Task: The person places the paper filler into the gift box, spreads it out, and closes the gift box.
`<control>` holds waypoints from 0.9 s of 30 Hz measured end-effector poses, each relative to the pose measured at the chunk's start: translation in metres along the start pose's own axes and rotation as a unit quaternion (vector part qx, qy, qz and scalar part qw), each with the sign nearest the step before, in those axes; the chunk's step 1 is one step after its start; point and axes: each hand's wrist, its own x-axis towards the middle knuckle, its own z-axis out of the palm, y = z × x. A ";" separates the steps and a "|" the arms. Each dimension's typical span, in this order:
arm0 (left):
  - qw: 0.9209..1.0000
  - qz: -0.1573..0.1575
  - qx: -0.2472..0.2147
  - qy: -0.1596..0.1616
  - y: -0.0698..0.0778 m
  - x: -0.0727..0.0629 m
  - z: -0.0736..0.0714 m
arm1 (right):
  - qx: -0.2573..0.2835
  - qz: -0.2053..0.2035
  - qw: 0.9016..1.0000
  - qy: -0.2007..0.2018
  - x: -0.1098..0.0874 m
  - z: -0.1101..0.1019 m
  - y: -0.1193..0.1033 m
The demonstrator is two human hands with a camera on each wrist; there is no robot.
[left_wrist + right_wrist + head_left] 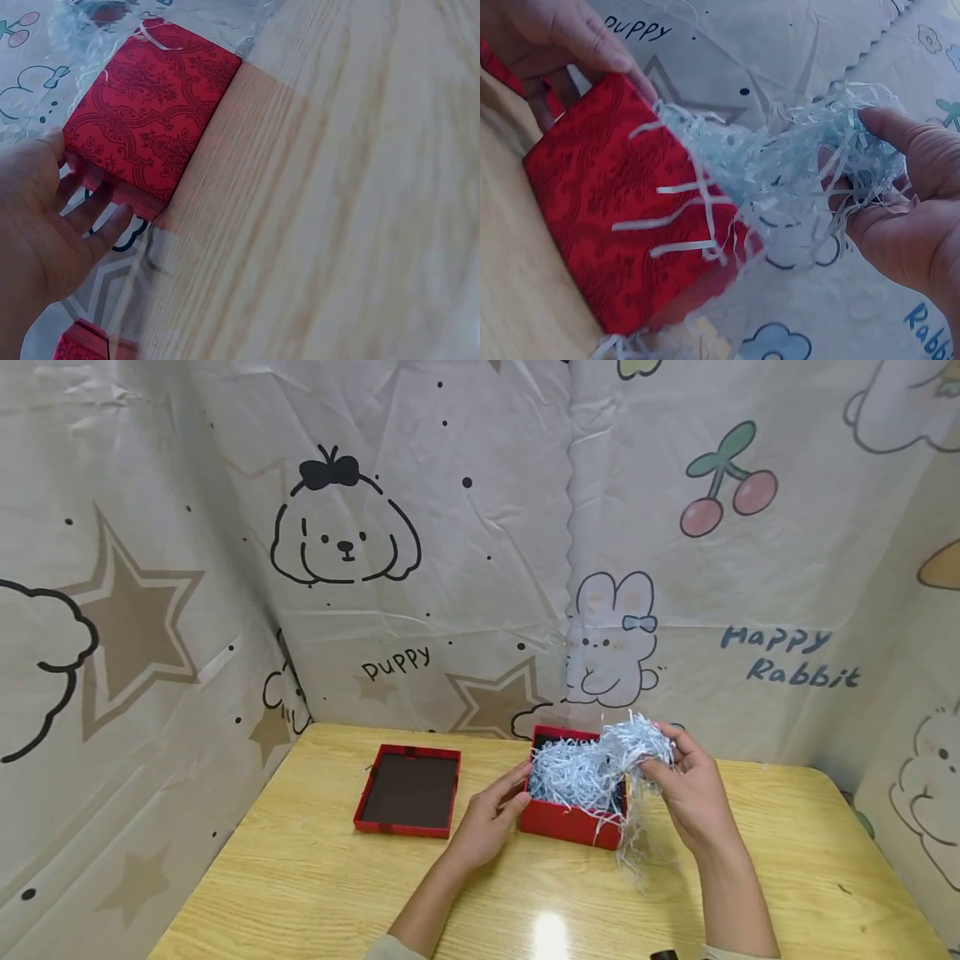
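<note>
While box (572, 823) holds shreds (570, 774), right fingers (682, 742) pinch tuft (634, 743), left fingers (112, 227) spread against box.

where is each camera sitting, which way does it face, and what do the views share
Head: worn on the head, facing forward and down at the table, red box and red lid; left hand, right hand and forearms show.
Left wrist: worn there, facing the box's patterned side; the left hand shows against it.
Right wrist: worn there, facing the right hand gripping pale blue shreds beside the box; both hands show.
Shared: head and right wrist both show the shreds and printed word "puppy".
</note>
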 end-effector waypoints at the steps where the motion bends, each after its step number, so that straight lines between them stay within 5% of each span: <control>1: 1.000 0.000 -0.001 0.001 0.000 0.000 0.000 | 0.003 -0.007 1.000 -0.003 0.003 0.003 -0.002; 9: 1.000 -0.005 0.005 -0.004 0.002 0.001 -0.001 | 0.002 -0.036 0.999 -0.010 0.023 0.027 0.001; 22: 1.000 -0.010 0.021 -0.013 0.001 0.001 -0.002 | -0.111 0.070 0.991 -0.014 0.025 0.061 0.031; 27: 1.000 -0.015 0.020 -0.010 0.000 0.000 -0.003 | -0.159 0.117 0.980 -0.022 0.028 0.070 0.040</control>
